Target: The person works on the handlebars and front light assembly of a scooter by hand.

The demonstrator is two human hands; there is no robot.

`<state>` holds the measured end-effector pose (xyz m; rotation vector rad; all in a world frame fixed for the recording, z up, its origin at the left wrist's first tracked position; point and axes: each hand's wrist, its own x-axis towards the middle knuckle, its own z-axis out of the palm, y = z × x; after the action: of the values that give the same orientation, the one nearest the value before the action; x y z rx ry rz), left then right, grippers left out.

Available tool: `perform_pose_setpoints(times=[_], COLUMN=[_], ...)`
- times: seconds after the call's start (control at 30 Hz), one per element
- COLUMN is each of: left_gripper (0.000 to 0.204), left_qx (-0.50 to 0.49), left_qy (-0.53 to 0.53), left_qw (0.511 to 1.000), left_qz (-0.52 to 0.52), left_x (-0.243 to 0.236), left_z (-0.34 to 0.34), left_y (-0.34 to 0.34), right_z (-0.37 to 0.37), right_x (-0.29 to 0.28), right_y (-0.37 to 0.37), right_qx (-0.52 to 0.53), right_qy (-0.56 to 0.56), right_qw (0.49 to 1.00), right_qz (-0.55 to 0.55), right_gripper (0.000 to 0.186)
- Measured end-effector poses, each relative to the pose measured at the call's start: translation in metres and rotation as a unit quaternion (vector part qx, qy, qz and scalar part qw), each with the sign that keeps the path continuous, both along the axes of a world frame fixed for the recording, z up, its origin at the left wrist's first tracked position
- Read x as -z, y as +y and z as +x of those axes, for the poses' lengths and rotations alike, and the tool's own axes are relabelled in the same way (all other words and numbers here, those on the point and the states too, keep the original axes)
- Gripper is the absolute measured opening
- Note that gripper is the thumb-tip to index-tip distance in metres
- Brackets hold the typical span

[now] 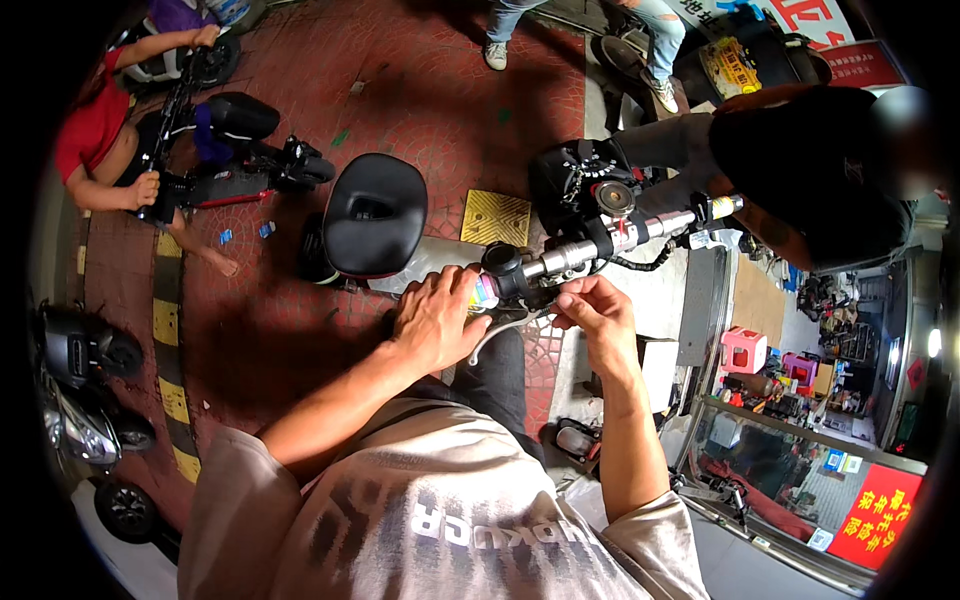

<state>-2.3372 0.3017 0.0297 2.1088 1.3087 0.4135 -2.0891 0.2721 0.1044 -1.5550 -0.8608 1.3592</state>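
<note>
A silver handlebar [572, 258] with black clamps crosses the middle of the view, slanting up to the right. My left hand [436, 318] is closed over its near-left end, where a grip with a coloured label shows beside the fingers. Below the bar sticks out a silver brake lever [497, 338]. At the lever's inner end my right hand [597, 318] is pinched, thumb against forefinger; what lies between the fingertips is too small to make out. A round black knob-like part [502, 262] sits on the bar near my left hand. Behind the bar is a black saddle [377, 214].
To the right a person in black [810, 170] stands close to the bar's far end. A person in red [95, 145] holds a scooter [235, 150] at the far left. Parked scooters [85, 350] line the left edge. A glass display case [770, 480] stands at lower right.
</note>
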Motion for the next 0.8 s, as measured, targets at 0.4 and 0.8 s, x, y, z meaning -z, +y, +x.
perform_pose_setpoints(times=[0.4,0.8], left_gripper=[0.062,0.059], left_qx=[-0.009,-0.023], left_qy=[-0.006,-0.029], left_qw=[1.000,0.999], left_qz=[-0.001,0.003], left_x=[0.003,0.008], left_z=[-0.001,-0.003], left_y=[0.000,-0.001], right_z=[0.015,0.003], right_x=[0.027,-0.011], right_y=[-0.009,0.017], right_qx=[0.020,-0.010], right_qy=[0.172,-0.018], right_qw=[0.985,0.993], right_qz=[0.005,-0.115], right_gripper=[0.034,0.019])
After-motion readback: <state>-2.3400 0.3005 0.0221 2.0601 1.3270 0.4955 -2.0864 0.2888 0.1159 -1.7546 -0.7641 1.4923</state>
